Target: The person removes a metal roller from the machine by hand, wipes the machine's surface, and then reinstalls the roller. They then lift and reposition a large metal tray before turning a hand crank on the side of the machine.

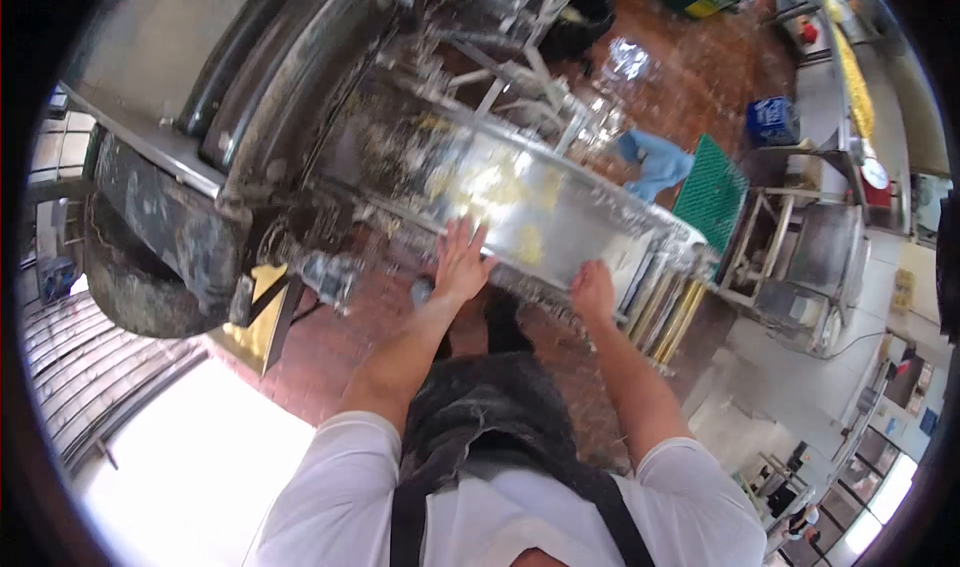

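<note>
My left hand, its fingers spread, is at the near edge of a shiny metal bed on a machine frame. Nothing shows in its grasp. Yellowish smears lie on the metal just past its fingertips. Farther right along the same edge, my right hand is curled closed over the metal. Whatever is inside its fingers, if anything, is hidden. Beside it, several brass-coloured and grey rollers or bars cross the right end of the bed.
A large, stained machine with a rounded metal housing fills the left side. Beyond the bed are a blue cloth, a green perforated mat and a metal cart. The red-brown floor looks wet.
</note>
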The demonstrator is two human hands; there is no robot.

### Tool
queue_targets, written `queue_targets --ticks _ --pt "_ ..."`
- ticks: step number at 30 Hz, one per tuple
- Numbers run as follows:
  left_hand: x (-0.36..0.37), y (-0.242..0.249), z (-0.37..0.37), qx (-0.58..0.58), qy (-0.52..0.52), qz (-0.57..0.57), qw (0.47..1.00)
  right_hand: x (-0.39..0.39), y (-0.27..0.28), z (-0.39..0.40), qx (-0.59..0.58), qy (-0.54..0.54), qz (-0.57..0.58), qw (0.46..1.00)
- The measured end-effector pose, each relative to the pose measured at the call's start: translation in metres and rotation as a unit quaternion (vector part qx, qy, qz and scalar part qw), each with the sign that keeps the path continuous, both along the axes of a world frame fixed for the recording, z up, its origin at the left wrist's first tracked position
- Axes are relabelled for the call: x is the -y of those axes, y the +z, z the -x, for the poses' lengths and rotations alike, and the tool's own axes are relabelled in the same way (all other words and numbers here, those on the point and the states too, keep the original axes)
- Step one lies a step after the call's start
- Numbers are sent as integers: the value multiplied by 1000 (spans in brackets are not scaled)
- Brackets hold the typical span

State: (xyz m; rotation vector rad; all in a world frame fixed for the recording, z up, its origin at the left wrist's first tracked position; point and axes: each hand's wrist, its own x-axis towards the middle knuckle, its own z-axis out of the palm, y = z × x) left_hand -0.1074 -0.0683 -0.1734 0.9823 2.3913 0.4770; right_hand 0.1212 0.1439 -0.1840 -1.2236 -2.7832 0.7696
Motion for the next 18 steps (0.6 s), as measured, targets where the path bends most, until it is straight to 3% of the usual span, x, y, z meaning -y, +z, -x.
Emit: queue_targets --ticks 1,3,6,8,10,12,14,15,17,18 --pt "-2 -5 3 -14 11 -29 999 -2 -10 -1 -25 -40 46 998" --pt "11 -4 -7 -52 43 -124 990 -1 2 5 -47 10 -39 998" --pt "51 -20 -39 -68 77 -190 976 -3 -6 2 -32 9 -44 998" --pt "73 -41 -63 -34 76 -167 982 0 4 5 -1 -10 -30 999" --pt "85 -62 -75 47 -62 -114 990 -1 2 6 -13 -14 -42 999" --pt "83 -81 -68 57 -109 -74 990 2 6 5 -14 -17 -36 999" --pt "75 -100 -49 -8 3 -13 1000 1 5 8 -22 -24 -43 999" --pt "73 -118 -39 -4 2 -7 1000 0 5 9 -18 -25 -37 999" --pt "81 -157 -19 -132 274 38 952 2 4 9 -27 -35 -27 999" --pt "85 -171 -8 -130 273 45 952 3 3 9 -23 -34 -20 999"
